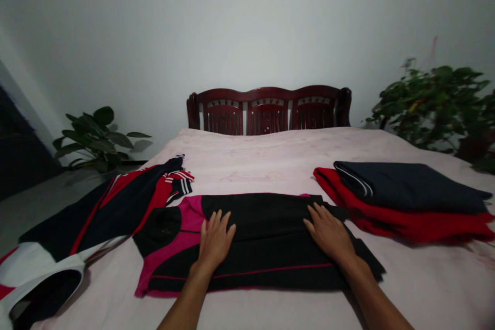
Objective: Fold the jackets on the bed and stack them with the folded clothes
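Observation:
A black shirt with magenta panels (270, 252) lies flat on the bed, its collar toward the left and its sides folded in. My left hand (216, 237) rests palm down near its collar end, fingers spread on the black cloth. Farther right, my right hand (328, 229) lies flat on the same shirt near the other end, its fingers also apart. Neither hand grips the cloth. The underside of the shirt is hidden.
At the right sits a folded navy garment (410, 185) on a red one (410, 224). Navy, red and white clothes (112, 211) lie loosely at the left. Beyond the pink bedsheet (251, 157) stands a dark wooden headboard (266, 111). Leafy plants (96, 136) flank the bed.

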A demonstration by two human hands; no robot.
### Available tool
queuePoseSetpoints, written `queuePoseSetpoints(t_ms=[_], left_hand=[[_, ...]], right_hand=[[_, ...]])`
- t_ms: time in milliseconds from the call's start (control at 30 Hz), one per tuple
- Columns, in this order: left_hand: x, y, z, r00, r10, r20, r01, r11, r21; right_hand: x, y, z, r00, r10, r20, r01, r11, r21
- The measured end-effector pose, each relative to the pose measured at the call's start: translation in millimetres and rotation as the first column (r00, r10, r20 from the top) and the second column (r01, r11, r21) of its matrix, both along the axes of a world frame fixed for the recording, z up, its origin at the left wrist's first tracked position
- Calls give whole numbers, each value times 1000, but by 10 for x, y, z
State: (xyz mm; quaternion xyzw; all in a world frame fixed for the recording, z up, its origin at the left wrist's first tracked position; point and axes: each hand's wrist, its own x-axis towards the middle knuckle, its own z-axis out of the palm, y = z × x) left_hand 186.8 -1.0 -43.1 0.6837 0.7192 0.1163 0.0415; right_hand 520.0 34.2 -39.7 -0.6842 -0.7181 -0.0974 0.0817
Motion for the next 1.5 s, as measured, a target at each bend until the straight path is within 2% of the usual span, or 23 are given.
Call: queuePoseSetpoints(t_ms=[433,933,1033,1167,1233,1367,1500], left_hand=[[3,-6,16,1000,0,20,0,1000,-13],[2,-8,24,1000,1,30,0,1000,-10],[-3,-3,18,1000,1,25,-1,1000,-8],[-23,8,-8,1000,-8,28,8,1000,-7],[-30,12,-21,1000,-10,29,10,1000,-5],[-36,17,-40,1000,-18,26,18,1000,-1],[-33,24,-43,1000,-8,11,8,1000,-5]], right_hand=[[-22,-24,0,1000,18,-2,-18,999,51],[-40,-40,23,999,9,38,-11,999,49],[-23,-33,46,1000,4,-13,-3,1000,7],[119,-6,126,978,-10,-208,0,999,-46],[228,-10,182,959,-49,-279,47,999,-14],[429,-62,233,966,-189,-179,206,975,82],[546,-79,171,932,-248,-263,263,965,21]])
